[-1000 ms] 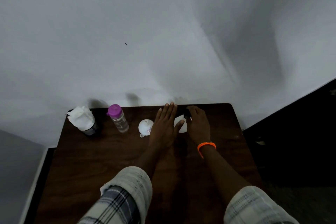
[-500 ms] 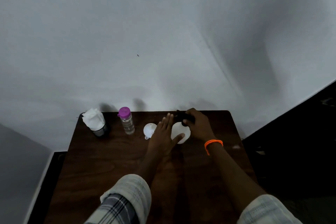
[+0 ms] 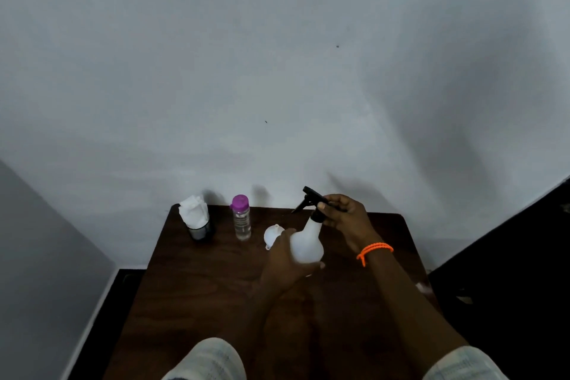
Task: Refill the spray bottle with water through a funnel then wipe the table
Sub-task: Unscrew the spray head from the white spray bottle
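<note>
Left hand (image 3: pixel 285 262) wrapped round white spray bottle (image 3: pixel 307 242) body, right hand (image 3: pixel 347 219) gripping its black trigger head (image 3: pixel 311 199), above table (image 3: pixel 200 302). Left to right: cup (image 3: pixel 200 230) stuffed with tissue (image 3: pixel 193 210), purple-capped bottle (image 3: pixel 241 220) with clear contents, white funnel (image 3: pixel 273 233)

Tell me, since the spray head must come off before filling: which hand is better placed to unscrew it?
Right. The right hand already grips the black spray head, while the left hand wraps the white spray bottle body, steadying it.

Funnel (image 3: pixel 273 234) half hidden behind left hand (image 3: pixel 285 265); water bottle (image 3: pixel 241 222) label blurred; both sleeves cut off at near edge
</note>
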The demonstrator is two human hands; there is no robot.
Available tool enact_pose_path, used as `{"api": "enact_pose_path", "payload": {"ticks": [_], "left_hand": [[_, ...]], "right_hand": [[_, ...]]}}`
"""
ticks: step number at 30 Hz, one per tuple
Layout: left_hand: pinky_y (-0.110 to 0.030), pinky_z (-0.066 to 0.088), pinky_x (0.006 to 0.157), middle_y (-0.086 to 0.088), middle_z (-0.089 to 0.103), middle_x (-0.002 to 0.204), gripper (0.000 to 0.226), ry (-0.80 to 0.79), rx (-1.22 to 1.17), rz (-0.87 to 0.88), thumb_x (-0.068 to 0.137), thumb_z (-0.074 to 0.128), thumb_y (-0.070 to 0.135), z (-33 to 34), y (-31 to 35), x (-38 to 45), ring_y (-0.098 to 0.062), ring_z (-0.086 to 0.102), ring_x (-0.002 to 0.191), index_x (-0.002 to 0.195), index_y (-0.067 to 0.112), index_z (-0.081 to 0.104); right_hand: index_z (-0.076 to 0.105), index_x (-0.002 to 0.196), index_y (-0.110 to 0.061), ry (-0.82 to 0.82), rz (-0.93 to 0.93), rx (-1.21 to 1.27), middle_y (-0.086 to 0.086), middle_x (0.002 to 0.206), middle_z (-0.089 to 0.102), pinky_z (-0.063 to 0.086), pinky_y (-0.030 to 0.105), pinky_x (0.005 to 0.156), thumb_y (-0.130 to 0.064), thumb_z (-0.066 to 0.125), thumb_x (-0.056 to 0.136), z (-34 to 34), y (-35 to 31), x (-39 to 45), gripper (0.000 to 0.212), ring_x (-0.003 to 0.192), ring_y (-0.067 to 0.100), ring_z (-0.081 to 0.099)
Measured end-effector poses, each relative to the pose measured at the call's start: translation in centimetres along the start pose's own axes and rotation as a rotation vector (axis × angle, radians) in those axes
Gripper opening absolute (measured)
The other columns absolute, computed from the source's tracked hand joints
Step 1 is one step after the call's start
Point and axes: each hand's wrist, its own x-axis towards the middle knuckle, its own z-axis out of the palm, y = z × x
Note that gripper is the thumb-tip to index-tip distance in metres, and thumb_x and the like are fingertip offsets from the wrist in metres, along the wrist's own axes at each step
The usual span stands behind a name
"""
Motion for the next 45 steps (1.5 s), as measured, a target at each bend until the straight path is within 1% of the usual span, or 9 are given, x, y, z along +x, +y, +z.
{"api": "enact_pose_path", "payload": {"ticks": [2,8,17,22,25,29,37,40,45], "left_hand": [[-0.025,0.052,0.092,0.018,0.053,0.119,0.108,0.073,0.024,0.019,0.048,0.092,0.063,-0.6,0.8,-1.0,-0.004,0.056,0.111,0.137,0.022,0.046],[-0.004,0.043,0.073,0.021,0.056,0.109,0.095,0.066,0.028,0.026,0.050,0.093,0.060,-2.3,1.2,-3.3,0.006,0.056,0.099,0.127,0.027,0.049],[-0.020,0.054,0.080,0.013,0.060,0.116,0.086,0.022,0.036,0.034,0.054,0.094,0.050,-4.5,-0.2,-5.0,-0.001,0.061,0.103,0.124,0.028,0.050],[-0.015,0.048,0.071,0.014,0.060,0.111,0.087,0.090,0.057,-0.012,0.047,0.093,0.056,-4.8,-0.4,-5.9,-0.002,0.061,0.099,0.117,0.027,0.049],[-0.014,0.041,0.067,0.014,0.057,0.110,0.086,0.101,0.111,-0.023,0.046,0.091,0.058,-4.6,-0.4,-6.2,-0.004,0.058,0.099,0.113,0.029,0.046],[-0.006,0.036,0.065,0.015,0.055,0.106,0.092,0.116,0.097,-0.016,0.046,0.091,0.053,-4.0,0.0,-6.2,-0.003,0.056,0.098,0.122,0.024,0.046],[-0.016,0.047,0.069,0.013,0.060,0.106,0.088,0.152,0.027,-0.071,0.044,0.090,0.063,-3.7,0.0,-5.6,-0.004,0.061,0.096,0.112,0.023,0.049],[-0.010,0.048,0.066,0.011,0.063,0.104,0.086,0.149,-0.012,-0.063,0.044,0.092,0.060,-3.8,-0.1,-5.5,-0.001,0.063,0.093,0.110,0.023,0.052],[-0.012,0.053,0.071,0.012,0.063,0.110,0.084,0.095,-0.010,0.006,0.050,0.092,0.060,-4.2,-0.6,-5.6,0.000,0.063,0.098,0.115,0.026,0.050]], "right_hand": [[0.073,0.102,-0.009,0.013,0.000,0.032,0.007,0.092,0.075,0.057,0.051,0.090,0.000,0.081,0.080,1.3,0.0,-0.9,0.025,0.091,0.025,0.073],[0.075,0.095,-0.005,-0.025,-0.025,-0.049,0.007,0.086,0.077,0.056,0.027,0.072,0.001,0.088,0.071,3.9,0.0,-3.2,0.028,0.080,0.017,0.072],[0.073,0.112,-0.006,-0.235,-0.035,-0.139,0.014,0.105,0.078,0.056,0.027,0.080,-0.002,0.083,0.079,4.6,-0.7,-4.4,0.034,0.096,0.022,0.074],[0.067,0.120,-0.023,-0.077,-0.044,-0.365,0.007,0.117,0.067,0.060,0.036,0.088,-0.046,0.083,0.080,6.3,-1.1,-4.4,0.049,0.103,0.019,0.069],[0.064,0.115,-0.021,0.115,-0.101,-0.525,0.002,0.114,0.054,0.050,0.016,0.072,-0.066,0.078,0.074,8.6,-1.4,-4.9,0.062,0.102,0.013,0.059],[0.062,0.094,-0.019,0.206,-0.202,-0.666,0.001,0.106,0.047,0.050,0.024,0.082,-0.041,0.086,0.068,10.5,-0.3,-5.3,0.042,0.094,0.017,0.060],[0.056,0.103,-0.007,0.229,-0.145,-0.420,0.004,0.108,0.053,0.047,0.011,0.057,-0.003,0.083,0.066,9.1,-1.5,-5.7,0.046,0.079,0.009,0.059],[0.071,0.095,-0.008,0.112,-0.090,-0.312,0.011,0.095,0.074,0.057,0.033,0.070,-0.003,0.084,0.072,7.6,-1.6,-5.0,0.027,0.082,0.023,0.071],[0.075,0.109,-0.011,-0.172,0.006,-0.167,0.013,0.104,0.077,0.061,0.040,0.085,-0.004,0.076,0.087,5.0,-2.2,-4.4,0.023,0.104,0.030,0.073]]}}
